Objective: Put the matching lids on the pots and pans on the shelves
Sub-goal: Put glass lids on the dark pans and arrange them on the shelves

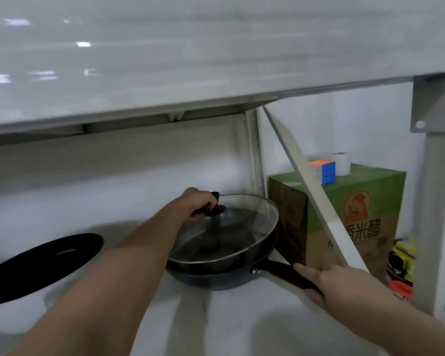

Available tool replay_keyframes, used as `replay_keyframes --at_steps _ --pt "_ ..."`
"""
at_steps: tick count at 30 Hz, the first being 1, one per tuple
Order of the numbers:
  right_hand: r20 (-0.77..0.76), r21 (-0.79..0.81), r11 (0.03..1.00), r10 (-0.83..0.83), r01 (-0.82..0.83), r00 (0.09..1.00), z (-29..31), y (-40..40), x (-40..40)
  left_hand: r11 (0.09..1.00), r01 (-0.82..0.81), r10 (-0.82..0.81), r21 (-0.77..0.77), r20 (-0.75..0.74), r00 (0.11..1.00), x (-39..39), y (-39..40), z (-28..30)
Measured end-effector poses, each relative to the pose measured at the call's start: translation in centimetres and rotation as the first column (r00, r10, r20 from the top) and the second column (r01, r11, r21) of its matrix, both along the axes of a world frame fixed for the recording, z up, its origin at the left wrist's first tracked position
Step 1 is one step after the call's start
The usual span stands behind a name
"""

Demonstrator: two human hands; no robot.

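Observation:
A dark frying pan (216, 276) stands on the white lower shelf (216, 325), its handle pointing toward the lower right. A round glass lid (231, 232) with a metal rim lies tilted on the pan, its far edge raised. My left hand (198, 201) grips the lid's black knob from above. My right hand (337, 281) holds the pan's handle. At the left, a flat black lid (44, 263) rests on a white pot whose body is mostly out of view.
The upper shelf's white board (165, 60) overhangs close above. A slanted white brace (316, 191) crosses right of the pan. Behind it stands a green and brown carton (365, 217) bearing a colour cube (325, 172) and a white roll (342, 163). A grey post (432, 201) stands at right.

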State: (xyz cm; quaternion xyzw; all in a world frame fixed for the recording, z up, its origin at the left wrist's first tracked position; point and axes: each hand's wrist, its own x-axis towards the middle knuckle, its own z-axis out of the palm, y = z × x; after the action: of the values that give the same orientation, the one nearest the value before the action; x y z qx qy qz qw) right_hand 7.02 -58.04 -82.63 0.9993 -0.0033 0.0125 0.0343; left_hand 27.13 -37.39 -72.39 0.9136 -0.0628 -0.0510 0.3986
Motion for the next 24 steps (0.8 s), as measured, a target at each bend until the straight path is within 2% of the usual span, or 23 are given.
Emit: replay_keyframes --at_steps 6,17,24 --pt "-0.006 0.015 1.0 -0.005 0.005 1.0 0.0 0.1 0.0 0.995 0.044 -0.041 0.087 -0.028 0.999 0.9 -0.1 -0.8" --pt "0.028 0.01 1.0 -0.01 0.01 1.0 0.4 0.2 0.0 0.998 0.033 -0.031 0.061 -0.025 0.999 1.7 0.4 -2.6" --pt "0.037 0.008 1.0 -0.008 0.008 0.999 0.4 0.2 0.0 0.994 0.067 -0.058 0.084 -0.102 0.993 2.0 0.4 -2.1"
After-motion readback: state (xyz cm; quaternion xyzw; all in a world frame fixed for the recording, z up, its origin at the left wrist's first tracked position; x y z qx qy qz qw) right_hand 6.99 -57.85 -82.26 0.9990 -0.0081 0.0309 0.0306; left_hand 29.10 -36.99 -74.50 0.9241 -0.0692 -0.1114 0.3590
